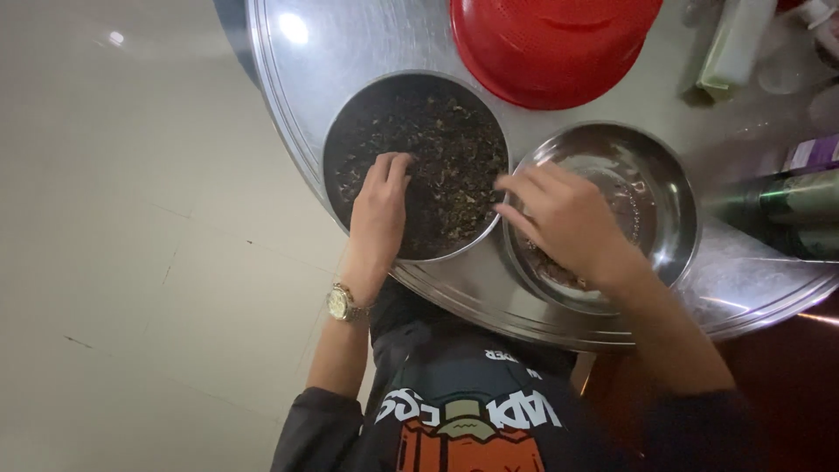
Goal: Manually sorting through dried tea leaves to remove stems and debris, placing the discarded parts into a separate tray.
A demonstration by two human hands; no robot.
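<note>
Hands first: your left hand [381,205] lies fingers-down, loosely curled, in the dark bowl [350,140] of dried leaves [446,157]. Your right hand [568,223] hovers half-closed over the steel bowl [673,201] just beside it; whether it holds anything, you cannot tell. Beyond the dark bowl sits a red basin [551,48].

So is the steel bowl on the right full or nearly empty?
Nearly empty. The steel bowl shows mostly bare shiny metal, with only a small heap of bits at its near side under the right hand.

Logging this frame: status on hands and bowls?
Left hand fingers in dark bowl of dried bits. Right hand over steel bowl. Red basin behind, clear.
</note>
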